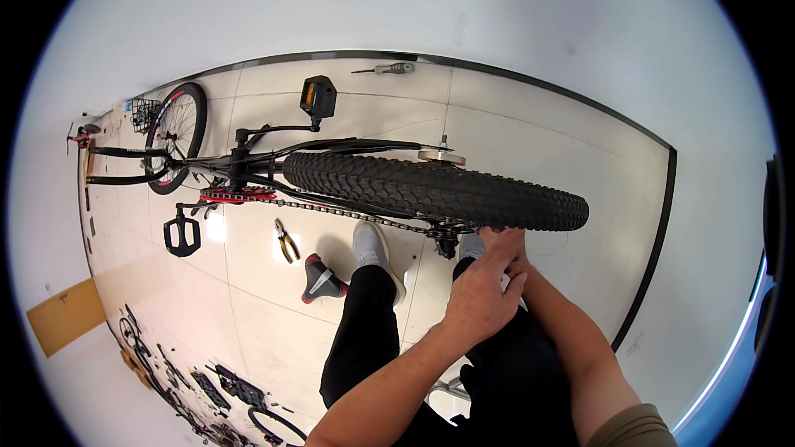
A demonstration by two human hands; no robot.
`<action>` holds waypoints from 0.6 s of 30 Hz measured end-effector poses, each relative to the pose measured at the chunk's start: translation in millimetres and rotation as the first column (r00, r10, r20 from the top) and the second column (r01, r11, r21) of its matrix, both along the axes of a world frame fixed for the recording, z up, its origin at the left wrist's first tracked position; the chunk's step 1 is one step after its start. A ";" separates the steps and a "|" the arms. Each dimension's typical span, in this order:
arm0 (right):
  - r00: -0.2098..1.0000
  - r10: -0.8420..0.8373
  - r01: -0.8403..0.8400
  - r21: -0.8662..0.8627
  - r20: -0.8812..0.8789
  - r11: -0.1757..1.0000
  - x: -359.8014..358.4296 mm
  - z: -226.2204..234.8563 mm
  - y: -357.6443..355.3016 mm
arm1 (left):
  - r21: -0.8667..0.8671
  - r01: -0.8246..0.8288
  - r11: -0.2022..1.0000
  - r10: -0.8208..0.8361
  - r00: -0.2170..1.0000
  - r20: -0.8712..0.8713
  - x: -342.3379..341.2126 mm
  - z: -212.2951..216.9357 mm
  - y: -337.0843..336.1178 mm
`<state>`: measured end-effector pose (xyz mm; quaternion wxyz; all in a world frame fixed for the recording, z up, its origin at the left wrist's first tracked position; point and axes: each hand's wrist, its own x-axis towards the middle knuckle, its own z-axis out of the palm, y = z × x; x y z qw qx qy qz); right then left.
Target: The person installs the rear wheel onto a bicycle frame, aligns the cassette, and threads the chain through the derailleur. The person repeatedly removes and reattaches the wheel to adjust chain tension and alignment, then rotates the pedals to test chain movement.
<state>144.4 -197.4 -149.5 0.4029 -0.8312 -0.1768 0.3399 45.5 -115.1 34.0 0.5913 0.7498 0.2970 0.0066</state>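
A black bicycle's knobby rear tyre [431, 190] stretches across the middle, above my legs. Close to the near side of the tyre, toward its right end, my two hands come together. My left hand [480, 298] has its fingers bent and closed, with the thumb to the right; whatever they hold is hidden. Beyond it, against the tyre's lower edge, my right hand [515, 244] is partly covered by the left, so its fingertips are out of sight. The rear derailleur [446, 242] hangs just left of my hands, and the chain [348, 216] runs left from there.
Yellow-and-black pliers [286, 242] and a grey-black piece with red edges [323, 280] lie on the tiles left of my feet. A screwdriver [385, 69] rests near the wall. Pedals [319, 98] stick out. Another wheel [199, 124] stands far left; loose parts [236, 385] spread lower left.
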 end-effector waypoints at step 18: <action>0.994 -0.029 0.005 0.219 0.107 0.976 4.7 63.4 -18.9 | 0.164 -0.255 0.953 0.194 0.929 0.316 -20.2 1.2 10.8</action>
